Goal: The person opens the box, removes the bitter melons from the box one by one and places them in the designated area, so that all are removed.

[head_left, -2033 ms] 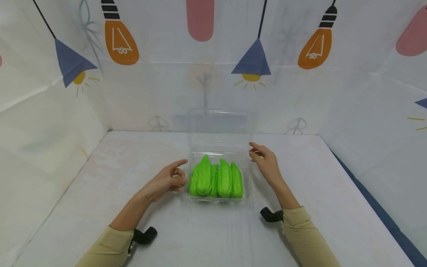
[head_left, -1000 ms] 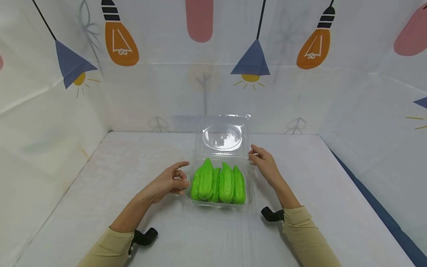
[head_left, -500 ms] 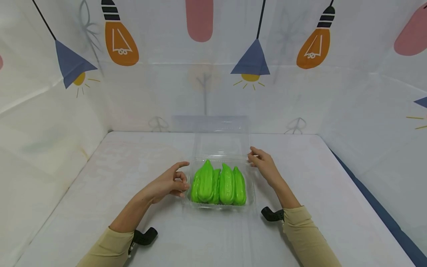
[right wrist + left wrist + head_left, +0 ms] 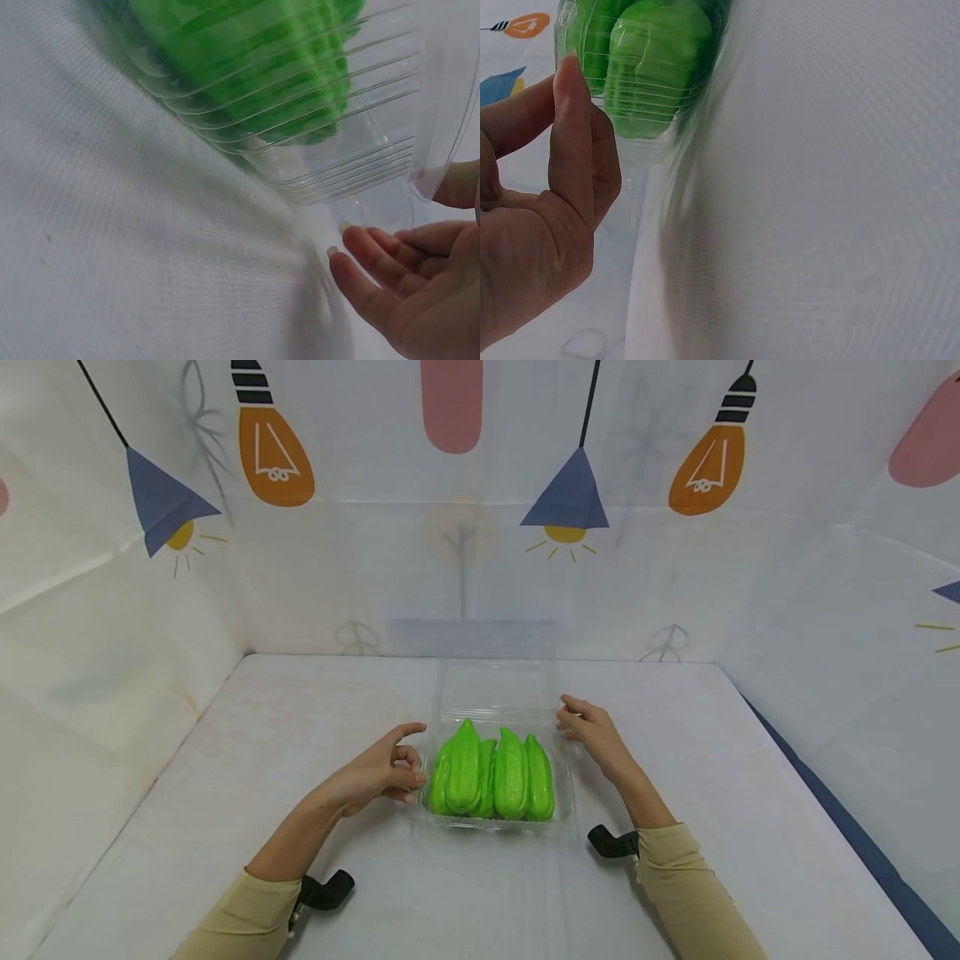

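Note:
A clear hinged plastic box (image 4: 495, 824) sits mid-table, holding several glossy, bright green, ribbed, long fruits or vegetables (image 4: 465, 772) with pointed far ends. Its clear lid (image 4: 498, 687) leans back behind it. My left hand (image 4: 375, 772) pinches the box's left rim, index finger stretched out above it. In the left wrist view the thumb (image 4: 570, 127) meets the ribbed wall's edge. My right hand (image 4: 596, 731) grips the back right corner near the hinge. In the right wrist view one fingertip passes behind the clear rim, and the lower fingers (image 4: 367, 292) are loosely bent under it.
The white table (image 4: 420, 902) runs back to a white fabric wall (image 4: 337, 568) printed with lamps and bulbs. Fabric also closes both sides. Black wrist mounts (image 4: 326, 891) stick out from the tan sleeves (image 4: 240, 918).
The box has slid slightly toward me with both hands on its edges. Its lid has tipped from upright to leaning farther back, and my right hand has come down a little.

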### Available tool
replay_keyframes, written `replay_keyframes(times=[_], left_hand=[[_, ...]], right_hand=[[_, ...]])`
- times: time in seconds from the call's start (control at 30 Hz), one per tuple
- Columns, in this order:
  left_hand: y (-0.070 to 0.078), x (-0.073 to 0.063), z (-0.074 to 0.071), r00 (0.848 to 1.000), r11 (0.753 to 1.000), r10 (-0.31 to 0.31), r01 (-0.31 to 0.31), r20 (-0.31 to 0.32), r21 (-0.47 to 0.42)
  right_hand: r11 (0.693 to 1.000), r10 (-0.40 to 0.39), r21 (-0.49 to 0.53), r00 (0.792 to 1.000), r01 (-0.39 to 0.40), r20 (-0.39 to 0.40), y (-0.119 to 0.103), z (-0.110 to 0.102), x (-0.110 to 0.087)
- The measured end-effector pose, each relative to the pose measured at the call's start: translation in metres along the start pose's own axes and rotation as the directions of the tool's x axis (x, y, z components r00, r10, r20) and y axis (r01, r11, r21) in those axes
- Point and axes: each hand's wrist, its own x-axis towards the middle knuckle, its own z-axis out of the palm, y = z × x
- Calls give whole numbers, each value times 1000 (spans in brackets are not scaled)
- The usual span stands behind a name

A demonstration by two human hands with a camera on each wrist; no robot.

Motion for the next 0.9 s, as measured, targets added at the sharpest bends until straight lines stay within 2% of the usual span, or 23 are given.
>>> replay_keyframes(times=[0.27, 0.57, 0.9], left_hand=[[1, 0, 0, 1000, 1000, -1, 1, 2, -5], [0, 0, 0, 1000, 1000, -3, 3, 0, -1], [1, 0, -1, 1000, 1000, -11, 11, 14, -14]], right_hand=[[999, 51, 13, 998, -52, 45, 3, 0, 0], [997, 75, 19, 996, -76, 37, 6, 1, 1], [998, 63, 7, 997, -63, 46, 6, 1, 2]])
